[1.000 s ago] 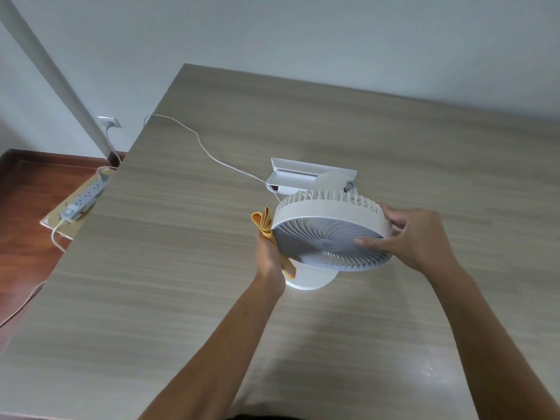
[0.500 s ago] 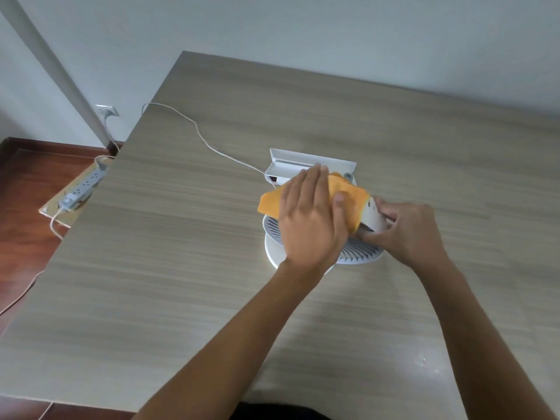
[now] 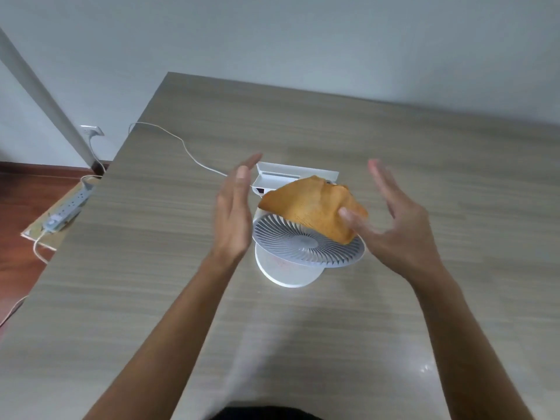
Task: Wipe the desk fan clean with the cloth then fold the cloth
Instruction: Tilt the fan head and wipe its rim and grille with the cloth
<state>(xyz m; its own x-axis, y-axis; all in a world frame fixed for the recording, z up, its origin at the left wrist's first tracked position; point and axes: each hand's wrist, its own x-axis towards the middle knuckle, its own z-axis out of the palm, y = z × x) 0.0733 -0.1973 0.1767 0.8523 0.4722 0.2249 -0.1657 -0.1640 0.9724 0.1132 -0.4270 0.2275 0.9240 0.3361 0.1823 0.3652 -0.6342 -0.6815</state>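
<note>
The white desk fan (image 3: 303, 245) stands on the wooden desk (image 3: 151, 268) at the centre, its round grille tilted up towards me over a round base (image 3: 288, 275). An orange cloth (image 3: 312, 204) lies draped over the fan's upper rear edge. My left hand (image 3: 233, 213) hovers flat and open just left of the fan, holding nothing. To the right of the fan is my right hand (image 3: 397, 225), fingers spread wide, its thumb over the cloth's right edge. Both hands are blurred.
A white open box (image 3: 291, 174) lies right behind the fan. A white cable (image 3: 181, 144) runs from it over the desk's left edge to a wall socket (image 3: 91, 130). A power strip (image 3: 66, 210) lies on the floor at the left.
My left hand has lifted off the cloth and moved left. My right hand has let go of the fan's rim and opened. The cloth stays draped on the fan.
</note>
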